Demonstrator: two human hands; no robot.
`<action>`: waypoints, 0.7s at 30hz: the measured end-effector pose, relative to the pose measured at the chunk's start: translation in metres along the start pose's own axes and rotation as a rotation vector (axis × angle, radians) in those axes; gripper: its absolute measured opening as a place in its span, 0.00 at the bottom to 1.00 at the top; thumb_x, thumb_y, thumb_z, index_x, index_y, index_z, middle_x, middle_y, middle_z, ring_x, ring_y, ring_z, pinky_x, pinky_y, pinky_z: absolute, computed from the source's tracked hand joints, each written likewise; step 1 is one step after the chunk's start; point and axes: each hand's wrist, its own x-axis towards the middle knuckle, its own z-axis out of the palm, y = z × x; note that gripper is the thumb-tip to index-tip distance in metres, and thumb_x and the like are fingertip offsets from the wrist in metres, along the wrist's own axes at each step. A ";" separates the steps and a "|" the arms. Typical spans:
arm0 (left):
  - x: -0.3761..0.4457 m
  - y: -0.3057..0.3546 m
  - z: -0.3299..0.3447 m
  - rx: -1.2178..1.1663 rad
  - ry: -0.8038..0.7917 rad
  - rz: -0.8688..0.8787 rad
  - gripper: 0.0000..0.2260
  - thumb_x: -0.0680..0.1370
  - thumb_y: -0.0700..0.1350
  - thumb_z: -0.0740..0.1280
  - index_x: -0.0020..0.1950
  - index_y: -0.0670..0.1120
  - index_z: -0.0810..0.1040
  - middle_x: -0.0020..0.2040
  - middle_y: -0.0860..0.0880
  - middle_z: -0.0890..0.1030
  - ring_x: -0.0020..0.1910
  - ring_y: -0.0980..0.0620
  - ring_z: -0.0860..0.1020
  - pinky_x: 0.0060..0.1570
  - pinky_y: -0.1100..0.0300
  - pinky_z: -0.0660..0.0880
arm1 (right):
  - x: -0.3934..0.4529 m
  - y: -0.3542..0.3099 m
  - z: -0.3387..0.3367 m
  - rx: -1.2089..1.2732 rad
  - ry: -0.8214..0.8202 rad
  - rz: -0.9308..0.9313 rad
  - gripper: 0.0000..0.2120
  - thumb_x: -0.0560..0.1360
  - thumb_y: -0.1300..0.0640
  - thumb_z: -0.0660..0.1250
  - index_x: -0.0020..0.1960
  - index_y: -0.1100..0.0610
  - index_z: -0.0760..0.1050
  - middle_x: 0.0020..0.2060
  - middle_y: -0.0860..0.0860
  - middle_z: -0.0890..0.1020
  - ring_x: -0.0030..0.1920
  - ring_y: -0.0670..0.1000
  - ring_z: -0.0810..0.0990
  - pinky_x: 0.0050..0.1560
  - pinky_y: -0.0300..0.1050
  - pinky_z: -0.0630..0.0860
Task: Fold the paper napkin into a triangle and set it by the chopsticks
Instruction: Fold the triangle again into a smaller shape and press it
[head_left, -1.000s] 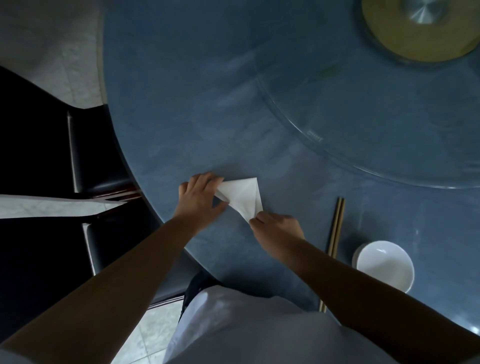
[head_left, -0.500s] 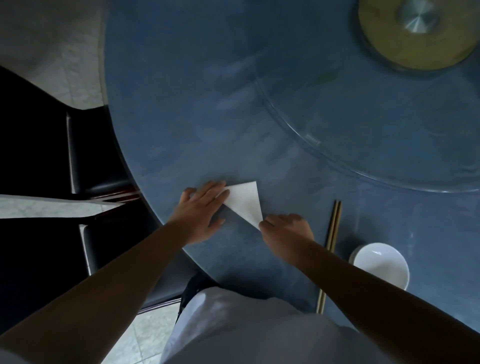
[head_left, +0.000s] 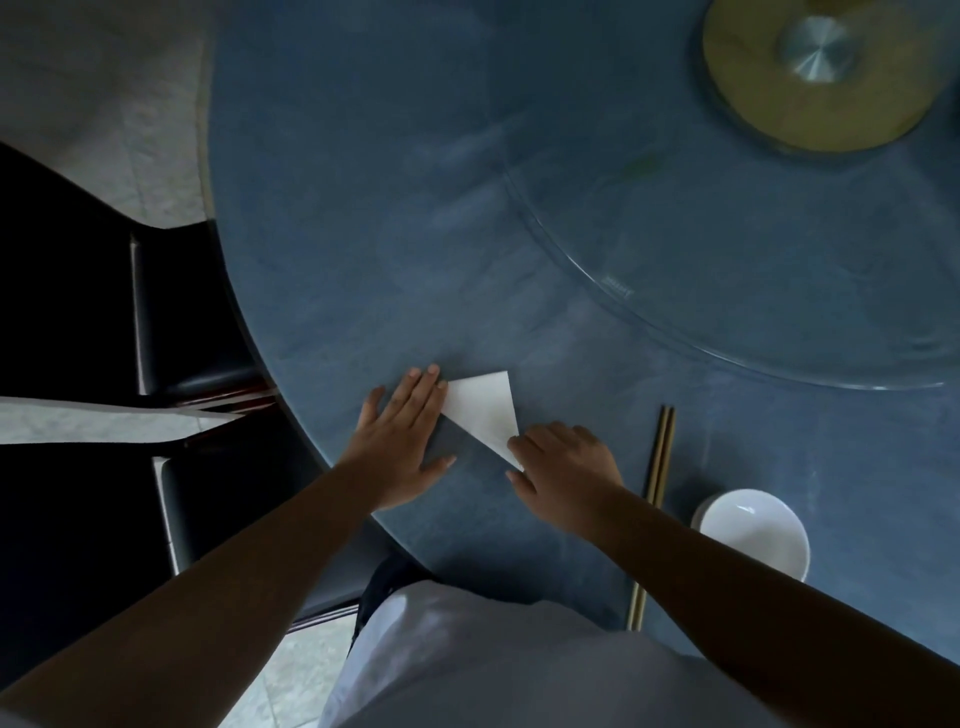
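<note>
Both hands pin a white triangle-folded napkin (head_left: 483, 410) on blue desk (head_left: 363, 208).
Left hand (head_left: 402, 436) flat, open, on its left corner; right hand (head_left: 563, 470) fingers curled, pressing near tip. Chopsticks (head_left: 655, 493) right of right hand, apart from napkin; white bowl (head_left: 753, 535) beyond; glass turntable (head_left: 779, 260) behind.

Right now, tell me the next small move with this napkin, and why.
Probably slide the napkin right, beside the chopsticks. It already lies flat as a triangle, the left hand flat on one corner and the right hand on the other, with bare table between it and the chopsticks.
</note>
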 end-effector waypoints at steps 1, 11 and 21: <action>-0.001 0.003 0.001 0.002 0.000 0.009 0.41 0.75 0.67 0.51 0.76 0.48 0.34 0.78 0.50 0.36 0.74 0.53 0.32 0.71 0.45 0.39 | 0.005 0.000 0.001 0.006 -0.003 -0.003 0.16 0.70 0.47 0.67 0.53 0.55 0.77 0.48 0.53 0.82 0.45 0.56 0.80 0.44 0.50 0.76; -0.011 0.028 0.011 -0.025 0.013 -0.009 0.38 0.75 0.65 0.54 0.77 0.43 0.48 0.78 0.44 0.50 0.76 0.48 0.45 0.72 0.40 0.53 | 0.050 -0.003 0.016 -0.083 -0.189 -0.071 0.34 0.76 0.40 0.54 0.77 0.57 0.54 0.78 0.53 0.56 0.77 0.53 0.55 0.70 0.60 0.58; -0.012 0.022 0.008 -0.030 0.013 -0.145 0.40 0.73 0.67 0.54 0.77 0.45 0.48 0.79 0.42 0.49 0.77 0.43 0.48 0.71 0.41 0.52 | 0.044 0.028 0.023 -0.051 -0.242 0.180 0.37 0.75 0.36 0.48 0.78 0.54 0.45 0.79 0.50 0.50 0.77 0.52 0.47 0.71 0.60 0.55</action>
